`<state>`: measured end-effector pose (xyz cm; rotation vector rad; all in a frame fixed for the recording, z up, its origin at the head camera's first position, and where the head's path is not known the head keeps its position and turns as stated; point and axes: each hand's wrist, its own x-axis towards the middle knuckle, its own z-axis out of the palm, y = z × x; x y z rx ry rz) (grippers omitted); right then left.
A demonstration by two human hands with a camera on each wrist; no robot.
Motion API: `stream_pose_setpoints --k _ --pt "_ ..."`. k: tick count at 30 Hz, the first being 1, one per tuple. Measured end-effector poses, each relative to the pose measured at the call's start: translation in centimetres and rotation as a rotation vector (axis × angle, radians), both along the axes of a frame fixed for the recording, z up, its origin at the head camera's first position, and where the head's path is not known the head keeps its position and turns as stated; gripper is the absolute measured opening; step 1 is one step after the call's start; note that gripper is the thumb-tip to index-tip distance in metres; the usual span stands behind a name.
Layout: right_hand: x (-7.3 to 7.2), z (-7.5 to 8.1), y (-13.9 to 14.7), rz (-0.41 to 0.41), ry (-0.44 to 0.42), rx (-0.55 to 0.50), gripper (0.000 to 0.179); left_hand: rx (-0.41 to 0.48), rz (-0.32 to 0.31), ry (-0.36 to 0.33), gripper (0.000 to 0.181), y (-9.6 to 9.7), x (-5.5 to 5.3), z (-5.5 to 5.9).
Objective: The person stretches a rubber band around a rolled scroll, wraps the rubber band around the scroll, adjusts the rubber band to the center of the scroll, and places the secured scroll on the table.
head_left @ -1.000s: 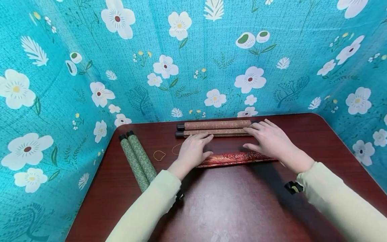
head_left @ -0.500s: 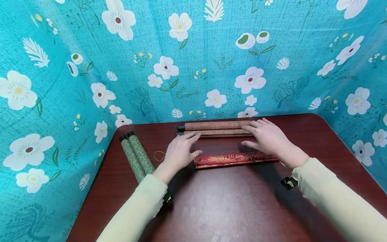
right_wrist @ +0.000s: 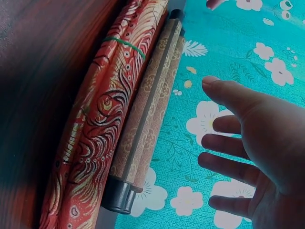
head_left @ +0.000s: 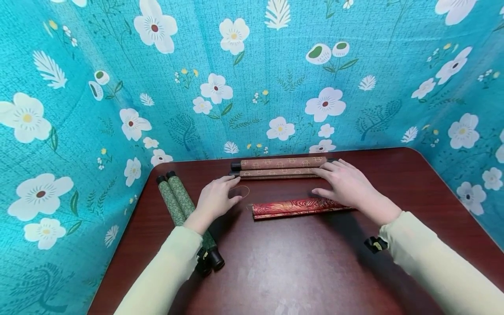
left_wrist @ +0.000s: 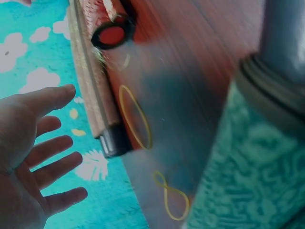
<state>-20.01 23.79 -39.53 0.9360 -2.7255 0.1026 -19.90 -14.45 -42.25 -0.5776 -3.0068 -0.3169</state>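
Note:
My left hand (head_left: 214, 199) hovers with loosely spread fingers, holding nothing, between the green scrolls (head_left: 177, 199) and the red-and-gold brocade roll (head_left: 293, 208). In the left wrist view that hand (left_wrist: 28, 148) has straight fingers and the roll's end is dark-rimmed. Above the roll's right part is my right hand (head_left: 350, 181), fingers relaxed; it covers that end. The right wrist view has a green band (right_wrist: 125, 44) around the red roll (right_wrist: 102, 138), and the right hand (right_wrist: 267, 138) apart from it. Two brown patterned scrolls (head_left: 275, 163) with black ends lie behind.
A thin yellow rubber band (left_wrist: 149, 133) and a twisted rubber band (left_wrist: 166, 187) lie on the dark red table (head_left: 299, 267). Blue flowered cloth (head_left: 252, 87) hangs along the table's back and sides.
My left hand has moved left, away from the red roll toward the green scrolls, uncovering the roll's left end and a rubber band. My right hand has barely shifted.

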Motion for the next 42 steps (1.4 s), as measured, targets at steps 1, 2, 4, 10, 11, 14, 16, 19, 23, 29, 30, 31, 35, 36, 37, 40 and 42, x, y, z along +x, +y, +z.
stream_pose_setpoints --k 1,2,4,10,11,14,16,19,23,29,30,31,35,36,37,40,42 --pt "0.1 0.0 0.0 0.003 -0.002 -0.007 0.059 -0.002 0.001 -0.008 0.062 -0.2 -0.1 -0.2" --pt "0.3 -0.1 -0.1 0.008 -0.003 -0.012 0.059 -0.005 0.002 -0.012 0.061 -0.3 -0.2 -0.4" --pt "0.5 -0.2 -0.2 0.011 -0.011 -0.019 0.059 -0.014 0.002 -0.017 0.059 -0.5 -0.5 -0.7" --pt "1.1 -0.3 -0.5 0.019 -0.032 -0.049 0.057 -0.050 0.009 -0.066 0.052 -0.1 -1.0 -1.8" --pt "1.2 -0.3 -0.5 0.023 -0.033 -0.057 0.057 -0.055 0.010 -0.075 0.051 0.1 -1.1 -2.0" --pt "1.5 -0.4 -0.7 0.031 -0.040 -0.073 0.056 -0.074 0.014 -0.093 0.043 0.4 -1.3 -2.4" --pt "1.7 -0.4 -0.8 0.030 -0.050 -0.079 0.055 -0.085 0.014 -0.092 0.036 0.6 -1.4 -2.6" --pt "1.9 -0.5 -0.8 0.025 -0.066 -0.090 0.054 -0.119 0.004 -0.090 0.026 0.9 -1.6 -2.8" --pt "2.1 -0.7 -0.9 0.021 -0.088 -0.103 0.053 -0.166 -0.020 -0.071 0.016 1.1 -1.8 -3.1" --pt "2.2 -0.9 -1.0 0.007 -0.112 -0.110 0.051 -0.170 -0.023 -0.055 0.010 1.2 -1.7 -3.5" --pt "2.2 -0.9 -1.0 0.004 -0.114 -0.111 0.051 -0.173 -0.021 -0.055 0.009 1.2 -1.7 -3.5" --pt "2.3 -0.9 -1.0 0.003 -0.116 -0.113 0.051 -0.178 -0.020 -0.055 0.008 1.3 -1.7 -3.5" --pt "2.3 -1.0 -1.2 0.011 -0.114 -0.122 0.051 -0.214 -0.020 -0.067 0.005 1.6 -1.8 -3.4" --pt "2.4 -1.0 -1.2 0.014 -0.113 -0.125 0.052 -0.231 -0.022 -0.067 0.005 1.8 -1.8 -3.4" --pt "2.4 -1.0 -1.3 0.016 -0.111 -0.128 0.052 -0.244 -0.023 -0.064 0.005 1.9 -1.9 -3.3" --pt "2.3 -1.1 -1.5 0.020 -0.104 -0.131 0.052 -0.291 -0.023 -0.043 0.009 2.4 -2.0 -3.3" --pt "2.3 -1.0 -1.6 0.019 -0.103 -0.133 0.052 -0.312 -0.016 -0.035 0.014 2.6 -2.1 -3.4"
